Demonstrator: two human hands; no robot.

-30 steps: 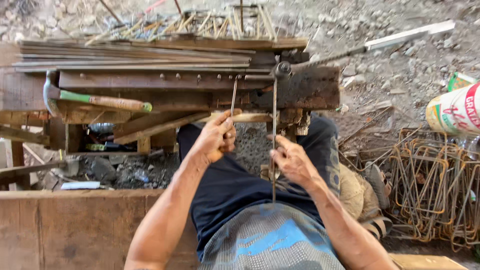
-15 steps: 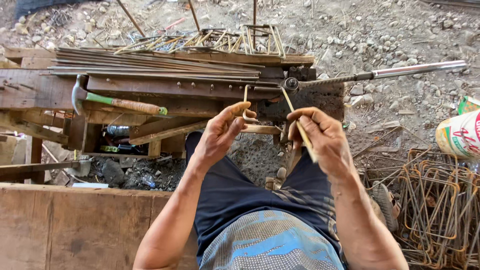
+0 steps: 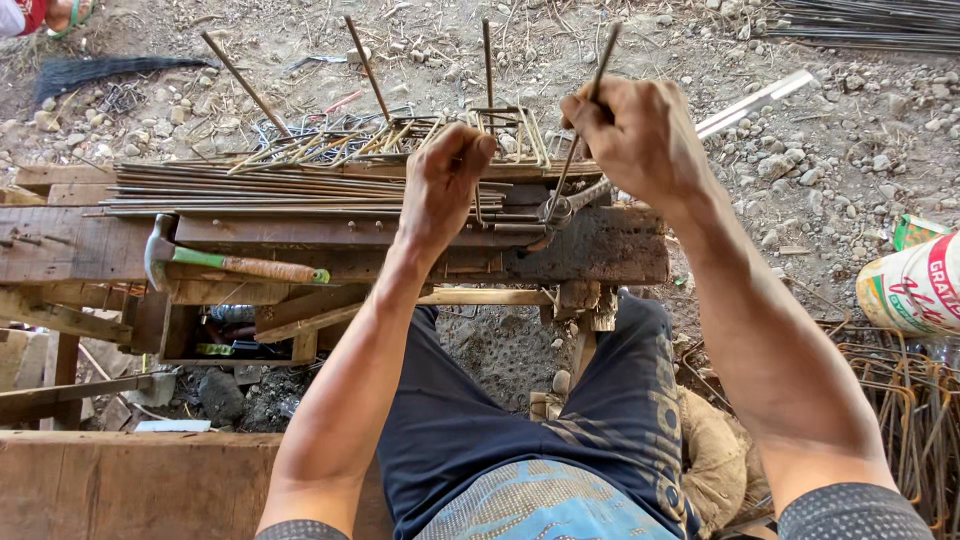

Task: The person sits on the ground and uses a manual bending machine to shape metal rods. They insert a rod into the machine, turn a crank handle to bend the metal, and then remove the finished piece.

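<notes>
The right hand grips a thin steel rod with fingers pressed around it, above the wooden desk; the left hand pinches the rod's bent end; a hammer lies nearby.

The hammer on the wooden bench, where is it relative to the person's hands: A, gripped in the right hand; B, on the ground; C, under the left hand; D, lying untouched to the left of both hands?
D: the hammer lies alone on the wooden bench, left of the left hand and the right hand, which grip thin steel rods.
</notes>
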